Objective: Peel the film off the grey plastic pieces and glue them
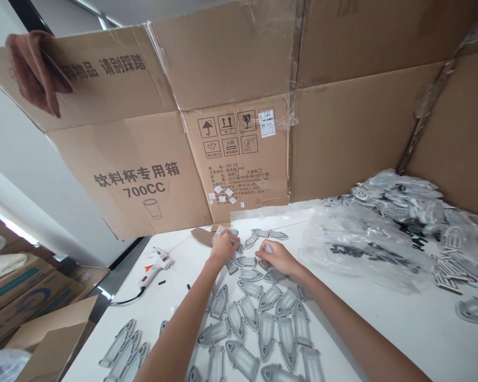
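My left hand [223, 247] is at the far part of the white table, its fingers closed beside a small crumpled clear plastic bag [222, 229]. What those fingers hold, if anything, is hidden. To its right, my right hand [278, 257] is closed in a pinch, with something small and pale showing at the fingertips; its kind is not clear. Under and around both hands lie grey, pointed, frame-like pieces with pale centres, such as one piece [245, 261] between the hands. Many more, including a larger piece [242, 359], cover the table nearer to me.
A white glue gun [154, 269] with a cord lies at the left. Large cardboard panels [239, 69] stand behind the table, with a brown cloth [35, 69] over one. Clear plastic bags [354, 244] and piled grey pieces [406, 199] occupy the right. Cardboard boxes [19, 286] stand lower left.
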Tool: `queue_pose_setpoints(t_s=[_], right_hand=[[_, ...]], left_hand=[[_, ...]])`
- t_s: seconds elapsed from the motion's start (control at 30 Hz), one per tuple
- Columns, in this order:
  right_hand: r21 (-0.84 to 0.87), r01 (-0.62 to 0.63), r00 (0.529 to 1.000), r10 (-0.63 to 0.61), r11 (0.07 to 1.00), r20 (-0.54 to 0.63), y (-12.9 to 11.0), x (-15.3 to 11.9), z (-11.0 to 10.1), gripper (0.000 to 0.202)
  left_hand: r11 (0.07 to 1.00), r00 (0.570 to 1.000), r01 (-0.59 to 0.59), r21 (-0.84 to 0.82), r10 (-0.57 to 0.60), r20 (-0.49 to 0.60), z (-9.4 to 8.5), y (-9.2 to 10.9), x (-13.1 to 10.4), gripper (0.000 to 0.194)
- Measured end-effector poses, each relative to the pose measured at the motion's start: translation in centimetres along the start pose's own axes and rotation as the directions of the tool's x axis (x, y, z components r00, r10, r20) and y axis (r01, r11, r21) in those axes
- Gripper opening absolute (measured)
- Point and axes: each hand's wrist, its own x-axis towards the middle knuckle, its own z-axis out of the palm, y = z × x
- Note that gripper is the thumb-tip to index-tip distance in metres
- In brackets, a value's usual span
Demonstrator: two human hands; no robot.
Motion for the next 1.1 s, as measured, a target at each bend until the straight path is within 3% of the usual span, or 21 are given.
queue_pose_setpoints(t_s=[0.27, 0.47, 0.7, 0.9, 1.1], right_hand=[[0.042, -0.013, 0.998, 0.016, 0.999, -0.065, -0.1, 0.0, -0.7, 0.027], [0.068, -0.034, 0.995, 0.040, 0.997, -0.091, -0.2, 0.2, -1.3, 0.033], [0.115, -0.071, 0.993, 0.081, 0.991, -0.089, 0.0, 0.5, -1.4, 0.034], [0.144, -0.086, 0.991, 0.099, 0.986, -0.086, -0.1, 0.5, -1.4, 0.038], [0.177, -0.096, 0.990, 0.111, 0.980, -0.081, -1.2, 0.2, -1.3, 0.043]], left_hand=[[0.988, 0.991, -0.132, 0.085, 0.132, 0.002, 0.2, 1.2, -1.6, 0.013], [0.973, 0.986, -0.158, 0.166, 0.165, -0.032, 0.1, 1.3, -2.9, 0.016], [0.965, 0.993, -0.039, 0.258, 0.066, -0.096, -0.4, -0.4, -4.0, 0.037], [0.942, 0.996, 0.029, 0.335, 0.000, -0.087, -1.0, -0.9, -4.0, 0.040], [0.922, 0.989, 0.147, 0.357, -0.136, -0.054, -2.4, -1.1, -3.4, 0.018]])
